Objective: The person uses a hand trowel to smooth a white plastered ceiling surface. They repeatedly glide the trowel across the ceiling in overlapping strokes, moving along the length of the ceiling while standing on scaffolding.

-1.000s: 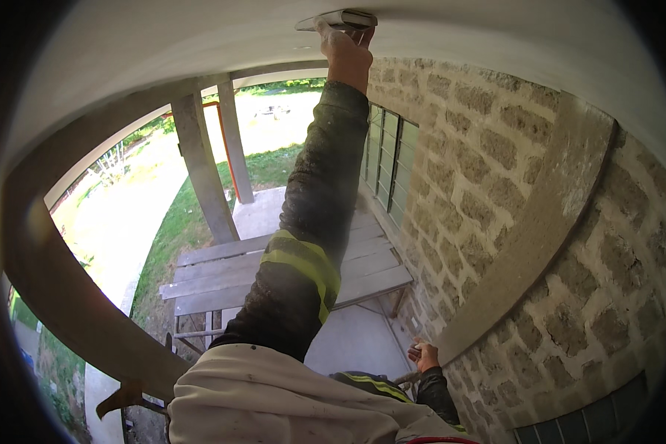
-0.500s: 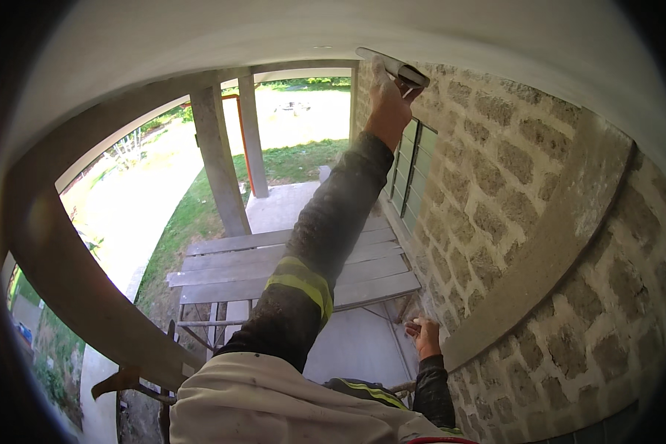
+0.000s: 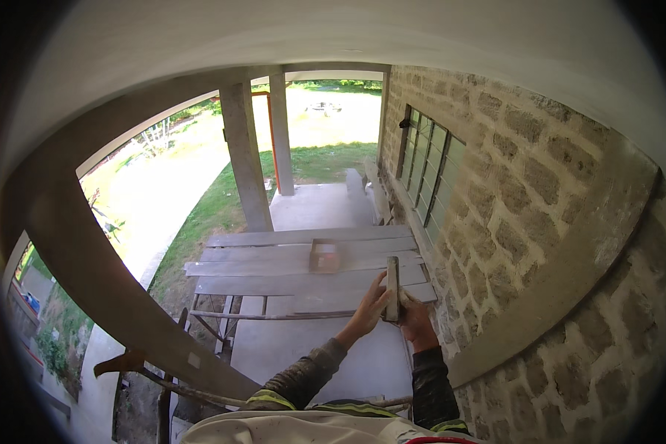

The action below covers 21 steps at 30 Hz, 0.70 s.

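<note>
In front of me, a long, narrow, dusty sanding block [image 3: 393, 287] stands on end between my two hands. My left hand [image 3: 369, 310] is at its left side, thumb and fingers bent around the edge. My right hand [image 3: 417, 324] closes on the lower right part of the block, with some of its fingers hidden behind it. Both dark sleeves carry yellow-green bands. The block is apart from the pale ceiling [image 3: 333, 33] overhead.
Below lies a platform of grey planks [image 3: 274, 285] on a pole frame. A rough stone wall [image 3: 496, 185] with a louvred window [image 3: 431, 166] runs along my right. Concrete posts [image 3: 246, 159] stand at left. A blurred reddish-brown box-like shape [image 3: 324, 256] appears over the planks.
My left hand has come down from the ceiling with the sanding block. My right hand has risen slightly and taken hold of the block too. The view has shifted a little.
</note>
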### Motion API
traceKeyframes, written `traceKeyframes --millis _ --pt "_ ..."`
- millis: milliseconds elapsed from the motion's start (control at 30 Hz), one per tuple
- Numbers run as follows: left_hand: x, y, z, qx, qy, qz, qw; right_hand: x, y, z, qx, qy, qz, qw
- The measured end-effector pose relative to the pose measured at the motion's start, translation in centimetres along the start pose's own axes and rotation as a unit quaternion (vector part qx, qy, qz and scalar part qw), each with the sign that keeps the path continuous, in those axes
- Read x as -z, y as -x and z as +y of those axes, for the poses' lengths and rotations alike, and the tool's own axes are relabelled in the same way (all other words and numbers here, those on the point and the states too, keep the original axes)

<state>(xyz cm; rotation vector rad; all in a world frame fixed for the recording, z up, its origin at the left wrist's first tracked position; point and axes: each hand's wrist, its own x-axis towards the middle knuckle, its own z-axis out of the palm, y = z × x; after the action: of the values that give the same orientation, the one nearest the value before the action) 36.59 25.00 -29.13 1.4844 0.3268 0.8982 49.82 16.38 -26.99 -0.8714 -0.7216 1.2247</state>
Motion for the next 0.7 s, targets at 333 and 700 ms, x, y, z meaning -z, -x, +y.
traceKeyframes --millis 333,700 --pt "5.8 7.5 6.1 -0.030 -0.074 0.271 0.959 -9.6 2.4 8.0 0.223 0.505 0.046 0.833" --pt "14.0 19.4 9.3 0.046 0.120 0.302 0.945 -16.6 7.4 13.0 -0.131 0.079 -0.298 0.942"
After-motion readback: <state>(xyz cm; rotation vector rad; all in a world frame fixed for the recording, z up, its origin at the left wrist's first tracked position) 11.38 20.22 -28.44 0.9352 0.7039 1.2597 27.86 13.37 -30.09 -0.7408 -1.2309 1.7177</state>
